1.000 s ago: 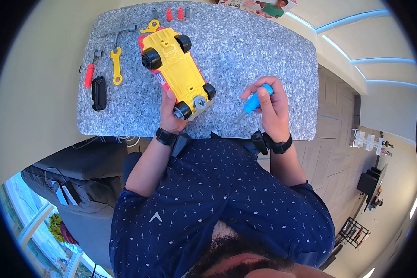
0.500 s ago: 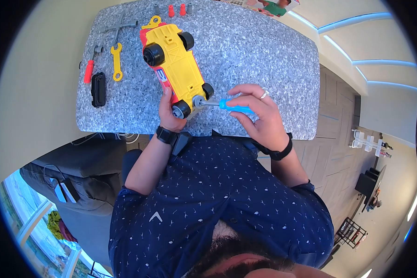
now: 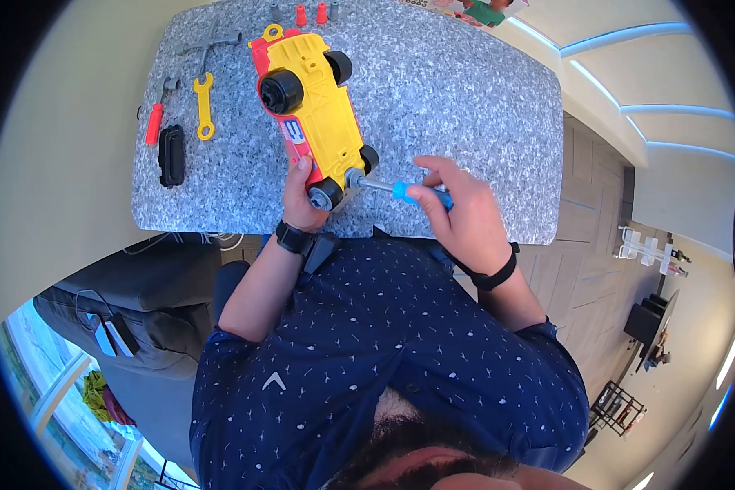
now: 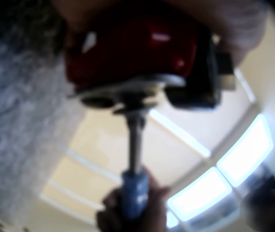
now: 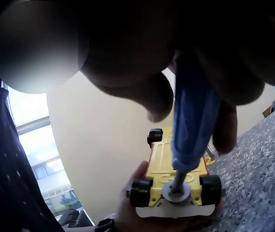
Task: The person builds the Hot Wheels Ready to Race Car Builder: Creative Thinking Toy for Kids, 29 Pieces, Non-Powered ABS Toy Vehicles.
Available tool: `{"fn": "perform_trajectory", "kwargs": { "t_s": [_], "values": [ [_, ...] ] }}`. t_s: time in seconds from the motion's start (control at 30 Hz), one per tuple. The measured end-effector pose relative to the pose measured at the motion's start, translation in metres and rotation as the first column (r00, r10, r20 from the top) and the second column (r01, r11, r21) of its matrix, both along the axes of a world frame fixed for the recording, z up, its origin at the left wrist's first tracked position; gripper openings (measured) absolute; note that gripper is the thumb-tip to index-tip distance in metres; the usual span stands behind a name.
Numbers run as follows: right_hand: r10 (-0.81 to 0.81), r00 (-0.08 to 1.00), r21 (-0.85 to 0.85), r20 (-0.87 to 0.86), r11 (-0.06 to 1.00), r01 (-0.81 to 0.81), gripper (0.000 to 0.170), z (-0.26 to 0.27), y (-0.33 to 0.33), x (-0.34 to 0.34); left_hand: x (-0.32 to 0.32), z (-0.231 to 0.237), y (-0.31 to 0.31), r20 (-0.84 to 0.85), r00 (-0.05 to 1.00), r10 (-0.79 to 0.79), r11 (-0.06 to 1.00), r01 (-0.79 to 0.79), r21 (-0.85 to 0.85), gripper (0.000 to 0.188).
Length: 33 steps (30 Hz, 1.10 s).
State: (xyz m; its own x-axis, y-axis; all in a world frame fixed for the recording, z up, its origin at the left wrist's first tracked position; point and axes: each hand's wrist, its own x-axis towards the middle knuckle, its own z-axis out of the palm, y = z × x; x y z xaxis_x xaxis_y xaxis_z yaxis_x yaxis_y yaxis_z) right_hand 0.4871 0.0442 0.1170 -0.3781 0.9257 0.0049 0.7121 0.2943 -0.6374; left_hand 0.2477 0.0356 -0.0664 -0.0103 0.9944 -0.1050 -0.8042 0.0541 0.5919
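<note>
My left hand [image 3: 302, 200] grips a red and yellow toy car [image 3: 328, 122] near its bumper end, with the yellow underside and black wheels turned up. In my right hand [image 3: 469, 220] is a blue-handled screwdriver [image 3: 408, 192], pinched between thumb and fingers. Its grey shaft meets a round grey screw [image 3: 354, 178] between the two wheels nearest me. Seen from the right wrist, the blue handle [image 5: 193, 116] points down to the grey screw head [image 5: 176, 192]. From the left wrist, the shaft [image 4: 135, 140] runs straight to the car's end.
On the table [image 3: 465, 98] at left lie a yellow wrench [image 3: 205, 106], a red-handled tool [image 3: 155, 122], a grey hammer-like tool [image 3: 212, 45] and a black case [image 3: 171, 155]. Small red and grey pegs [image 3: 311, 13] stand at the back edge, near a printed box [image 3: 478, 10].
My right hand has swung the screwdriver left from beside the car until its tip sits at the grey screw. Its fingers have shifted along the handle. The left hand keeps holding the car, tilted slightly.
</note>
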Motion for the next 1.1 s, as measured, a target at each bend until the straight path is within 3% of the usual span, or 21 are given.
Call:
{"fn": "perform_trajectory", "kwargs": {
  "t_s": [0.03,0.13,0.23,0.33,0.43,0.5,0.57,0.63,0.83,0.93,1.03,1.1],
  "values": [
    [-0.001,1.000,-0.005,-0.011,1.000,0.001,0.039,-0.001,0.000,-0.001,0.000,0.001,0.000,-0.004,1.000,-0.002,1.000,0.002,0.016,0.076],
    [0.097,0.993,0.196,-0.067,0.977,-0.082,0.037,0.001,-0.001,-0.006,0.002,-0.004,0.000,-0.015,1.000,0.022,1.000,-0.022,-0.004,0.078],
    [-0.021,0.999,-0.087,0.030,0.996,0.024,0.041,0.001,-0.005,-0.003,0.002,-0.003,0.002,-0.033,0.999,0.015,0.999,-0.013,0.037,0.079],
    [0.077,0.996,0.155,-0.033,0.985,-0.071,0.043,0.006,-0.004,-0.009,0.003,0.000,0.001,-0.060,0.998,0.023,0.999,-0.022,0.025,0.080],
    [-0.048,0.998,-0.196,0.045,0.979,0.056,0.048,0.005,-0.004,-0.005,0.003,0.004,0.002,-0.074,0.997,0.025,0.999,-0.023,0.029,0.081],
    [0.049,0.999,0.050,-0.004,0.998,-0.049,0.048,0.006,-0.003,-0.007,0.003,0.005,0.002,-0.076,0.997,0.023,0.999,-0.021,0.031,0.082],
    [0.065,0.998,0.057,-0.004,0.996,-0.065,0.049,0.006,-0.004,-0.008,0.002,0.004,0.001,-0.071,0.997,0.022,1.000,-0.020,0.023,0.083],
    [-0.007,0.999,-0.172,0.043,0.985,0.015,0.051,0.006,-0.006,-0.005,0.002,0.000,0.001,-0.058,0.998,0.014,1.000,-0.013,0.013,0.083],
    [0.098,0.995,0.084,-0.014,0.992,-0.096,0.047,-0.001,-0.006,-0.004,-0.003,-0.002,0.002,0.035,0.998,-0.046,0.998,0.044,0.042,0.086],
    [-0.018,0.998,-0.237,0.064,0.971,0.033,0.045,0.004,-0.005,-0.006,0.002,0.003,0.003,-0.072,0.997,0.012,1.000,-0.010,0.029,0.083],
    [0.086,0.996,0.115,0.004,0.990,-0.086,0.041,0.002,-0.007,-0.011,0.001,0.004,0.003,-0.072,0.997,0.002,1.000,0.000,0.027,0.084],
    [0.087,0.996,0.066,0.022,0.994,-0.088,0.039,-0.006,-0.006,-0.007,0.001,0.004,0.002,-0.075,0.997,0.005,1.000,-0.004,0.016,0.085]
  ]
}}
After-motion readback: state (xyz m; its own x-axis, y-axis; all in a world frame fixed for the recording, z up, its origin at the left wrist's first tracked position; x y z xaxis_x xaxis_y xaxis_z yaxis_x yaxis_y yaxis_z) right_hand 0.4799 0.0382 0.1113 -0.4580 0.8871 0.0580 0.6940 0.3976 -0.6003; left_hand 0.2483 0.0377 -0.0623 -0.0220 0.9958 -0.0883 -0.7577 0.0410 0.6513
